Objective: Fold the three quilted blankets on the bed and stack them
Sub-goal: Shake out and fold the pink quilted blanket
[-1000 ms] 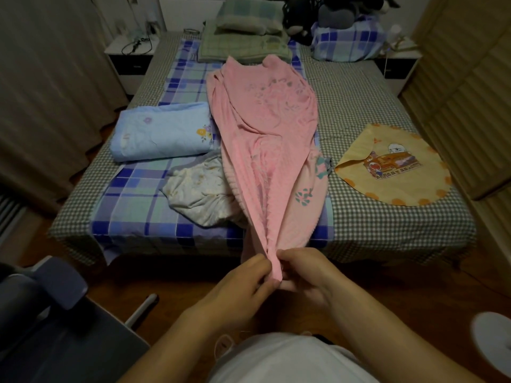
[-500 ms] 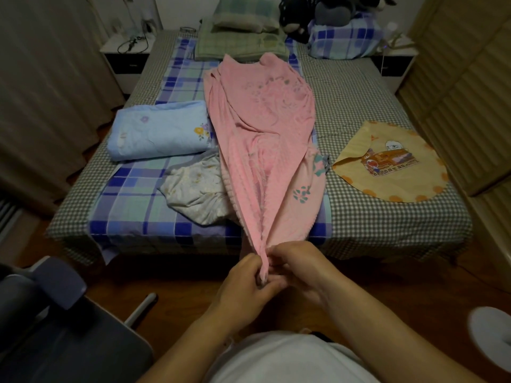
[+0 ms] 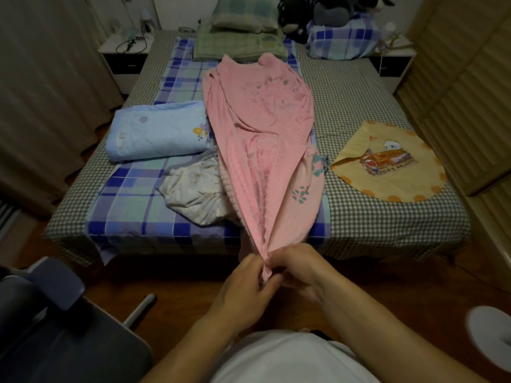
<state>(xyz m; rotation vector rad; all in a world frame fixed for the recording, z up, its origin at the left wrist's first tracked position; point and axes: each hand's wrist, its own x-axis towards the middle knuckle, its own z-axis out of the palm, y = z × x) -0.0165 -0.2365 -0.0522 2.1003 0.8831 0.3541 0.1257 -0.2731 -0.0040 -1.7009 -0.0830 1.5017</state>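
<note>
While both the left hand (image 3: 244, 283) and right hand (image 3: 300, 270) pinch its gathered end, the pink blanket (image 3: 260, 139) stretches away up the bed (image 3: 387, 222).

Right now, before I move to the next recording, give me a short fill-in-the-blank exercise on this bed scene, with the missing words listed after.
1. Both hands, the left hand and right hand, pinch the near end of the ____ blanket.
2. The already folded blanket is light ____.
3. The crumpled cream blanket lies partly ____ the long blanket's edge.
4. The yellow cloth bears a ____ picture.

Missing words: pink; blue; under; cartoon
</note>
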